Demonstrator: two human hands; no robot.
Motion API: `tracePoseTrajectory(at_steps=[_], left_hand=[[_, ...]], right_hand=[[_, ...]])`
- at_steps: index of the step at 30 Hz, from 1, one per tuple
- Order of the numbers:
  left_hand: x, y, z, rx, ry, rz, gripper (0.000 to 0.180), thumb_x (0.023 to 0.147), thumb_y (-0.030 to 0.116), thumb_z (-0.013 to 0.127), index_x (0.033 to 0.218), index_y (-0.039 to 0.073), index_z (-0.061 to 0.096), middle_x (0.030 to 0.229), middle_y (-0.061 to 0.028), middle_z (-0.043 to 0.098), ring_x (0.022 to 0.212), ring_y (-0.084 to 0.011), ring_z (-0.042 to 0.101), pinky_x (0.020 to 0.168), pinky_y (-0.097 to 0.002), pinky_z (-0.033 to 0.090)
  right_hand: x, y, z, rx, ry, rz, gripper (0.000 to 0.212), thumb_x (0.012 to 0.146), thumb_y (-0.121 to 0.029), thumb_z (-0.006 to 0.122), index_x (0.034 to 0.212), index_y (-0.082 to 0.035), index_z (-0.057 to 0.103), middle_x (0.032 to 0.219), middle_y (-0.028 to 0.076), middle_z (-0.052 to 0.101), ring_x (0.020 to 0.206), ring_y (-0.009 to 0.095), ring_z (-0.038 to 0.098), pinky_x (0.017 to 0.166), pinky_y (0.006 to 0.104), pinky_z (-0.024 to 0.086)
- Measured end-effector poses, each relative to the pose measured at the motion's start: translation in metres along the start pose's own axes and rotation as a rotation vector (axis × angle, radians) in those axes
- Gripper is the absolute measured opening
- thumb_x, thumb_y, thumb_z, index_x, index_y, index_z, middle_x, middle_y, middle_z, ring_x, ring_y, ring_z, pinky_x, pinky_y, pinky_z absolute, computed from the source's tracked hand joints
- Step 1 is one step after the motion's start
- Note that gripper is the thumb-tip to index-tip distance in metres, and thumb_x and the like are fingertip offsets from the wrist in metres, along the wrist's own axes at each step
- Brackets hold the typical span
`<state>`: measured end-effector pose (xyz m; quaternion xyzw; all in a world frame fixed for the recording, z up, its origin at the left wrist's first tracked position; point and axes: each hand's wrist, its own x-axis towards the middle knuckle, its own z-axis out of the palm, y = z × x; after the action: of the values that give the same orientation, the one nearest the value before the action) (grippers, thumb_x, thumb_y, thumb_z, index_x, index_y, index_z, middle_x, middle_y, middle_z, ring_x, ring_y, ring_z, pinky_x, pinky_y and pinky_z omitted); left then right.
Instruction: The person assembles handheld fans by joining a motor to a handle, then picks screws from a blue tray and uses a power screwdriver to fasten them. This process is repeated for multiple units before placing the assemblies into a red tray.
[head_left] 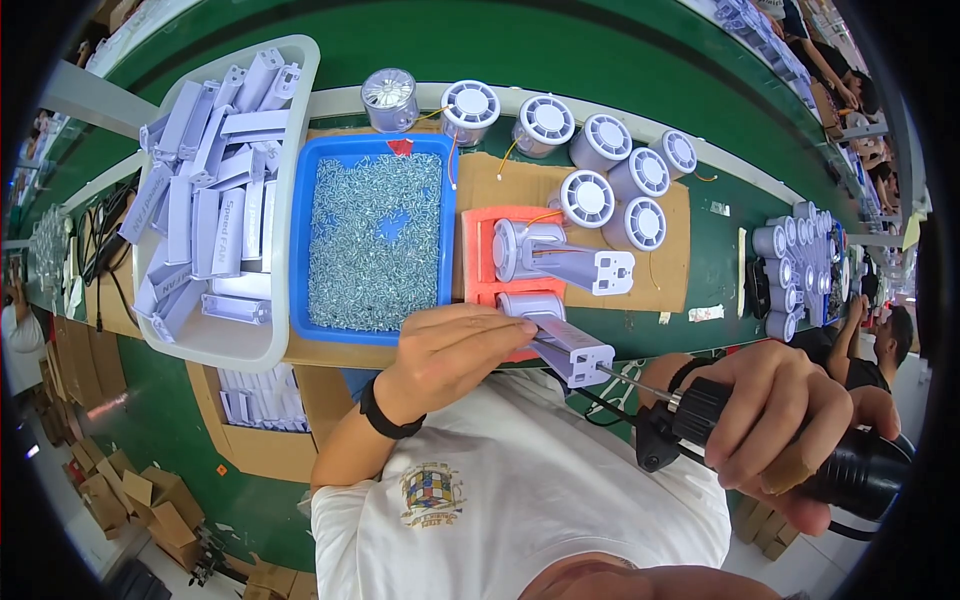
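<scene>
The step in hand appears to be driving a screw into the end of a pale lavender plastic handle point(572, 352) that juts from a round housing of the same colour point(530, 304). This part lies at the near edge of the green counter point(718, 262), its housing resting on a red-orange foam pad point(480, 247).

The left hand point(455, 345) lies over the near side of the part, fingers together and tips by the join of housing and handle; whether the thumb closes underneath cannot be told. The right hand point(785, 420) is wrapped firmly around a black cylindrical power screwdriver point(703, 410), whose thin metal bit point(632, 382) meets the handle's outer end. The two hands are well apart, on either side of that end.

The next move seems to call for a steady left hand and a bit kept in line with its hole, pushed evenly so that it does not slip.

Just beyond, a second housing with handle point(592, 264) sits on the foam. A blue plastic tray point(299, 260) of small silver screws point(365, 270) stands to the left.
</scene>
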<state>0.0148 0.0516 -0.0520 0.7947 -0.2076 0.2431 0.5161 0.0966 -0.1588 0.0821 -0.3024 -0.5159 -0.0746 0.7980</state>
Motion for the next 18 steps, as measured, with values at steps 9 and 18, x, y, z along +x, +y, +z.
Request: tracePoseTrajectory(at_steps=[9, 18], left_hand=[[-0.004, 0.002, 0.003, 0.04, 0.011, -0.063, 0.029, 0.069, 0.001, 0.081, 0.096, 0.001, 0.073, 0.096, -0.0102, 0.072, 0.074, -0.0246, 0.068, 0.062, -0.0317, 0.055], [-0.011, -0.004, 0.005, 0.069, -0.027, -0.056, 0.028, 0.068, 0.006, 0.083, 0.094, 0.001, 0.072, 0.103, -0.01, 0.07, 0.077, -0.0235, 0.067, 0.062, -0.0306, 0.052]], right_hand=[[0.003, -0.008, -0.003, -0.047, -0.111, 0.095, 0.074, 0.086, -0.027, 0.078, 0.139, 0.003, 0.036, 0.076, 0.009, 0.064, 0.051, 0.017, 0.065, 0.044, 0.0285, 0.058], [0.0, 0.002, 0.008, -0.211, -0.091, 0.068, 0.076, 0.088, -0.032, 0.076, 0.142, -0.001, 0.033, 0.076, 0.006, 0.063, 0.05, 0.014, 0.064, 0.044, 0.0246, 0.057]])
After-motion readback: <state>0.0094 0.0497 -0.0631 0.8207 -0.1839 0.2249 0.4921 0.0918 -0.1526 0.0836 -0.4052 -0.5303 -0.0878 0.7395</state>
